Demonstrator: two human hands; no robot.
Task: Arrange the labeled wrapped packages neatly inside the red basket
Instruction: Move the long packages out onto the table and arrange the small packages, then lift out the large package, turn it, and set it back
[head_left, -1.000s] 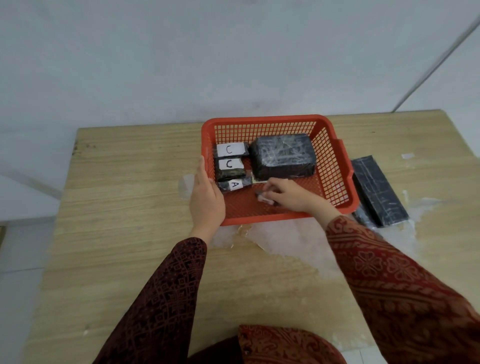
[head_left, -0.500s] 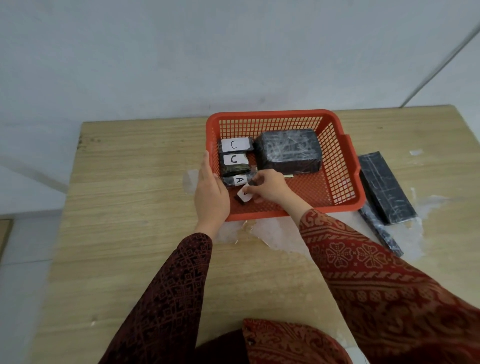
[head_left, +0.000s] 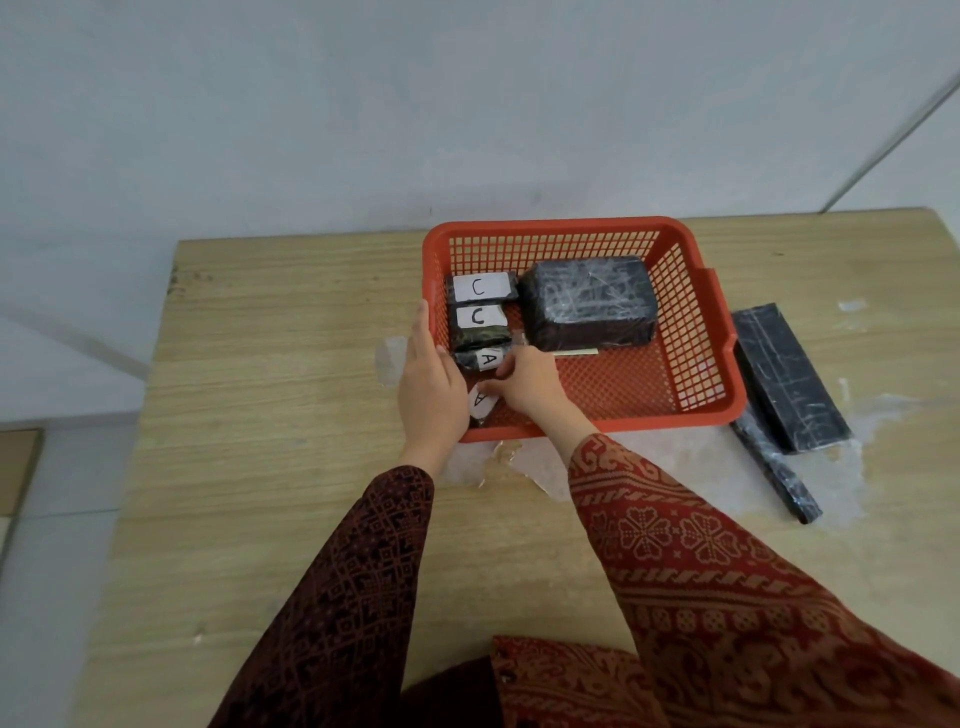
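The red basket (head_left: 696, 332) sits on the wooden table. Down its left side runs a column of small dark wrapped packages: two labelled C (head_left: 480, 287) (head_left: 478, 318), then one labelled A (head_left: 485, 359). A second small A package (head_left: 480, 404) lies in the near left corner, and my right hand (head_left: 524, 382) has its fingertips on it. A big black wrapped block (head_left: 587, 302) fills the basket's far middle. My left hand (head_left: 431, 387) rests flat against the basket's left wall, near the front corner.
Right of the basket, a flat black wrapped package (head_left: 789, 376) and a thin dark wrapped stick (head_left: 776, 467) lie on the table (head_left: 260, 415). Clear plastic film (head_left: 519, 457) is spread under the basket's front. A wall stands behind the table.
My right hand carried the small A package from the basket's near middle leftward into the near left corner, below the other A package. My left hand stayed on the basket's left wall.
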